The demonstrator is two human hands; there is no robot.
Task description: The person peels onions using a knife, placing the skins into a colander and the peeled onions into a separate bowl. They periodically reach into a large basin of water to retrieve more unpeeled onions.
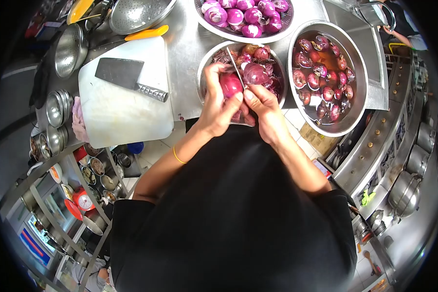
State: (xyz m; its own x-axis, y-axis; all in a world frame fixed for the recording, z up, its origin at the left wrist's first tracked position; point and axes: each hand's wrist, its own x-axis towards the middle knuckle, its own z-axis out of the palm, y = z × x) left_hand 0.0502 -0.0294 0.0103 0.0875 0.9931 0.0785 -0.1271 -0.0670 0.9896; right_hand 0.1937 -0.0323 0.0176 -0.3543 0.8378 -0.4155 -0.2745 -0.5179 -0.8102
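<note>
Just above the middle of the frame, over a steel bowl (pixel 199 73) of peelings, the left hand (pixel 216 100) had its fingers closed round a red onion (pixel 231 83), and the right hand (pixel 264 104) gripped a thin knife (pixel 234 63) against it. The onion looked firm, light and slippery where skinned, best held round its middle.

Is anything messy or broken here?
Nothing looks broken or spilled. The left hand holds an onion over the peel bowl, the right hand a small knife, and the cleaver lies flat on the board.
</note>
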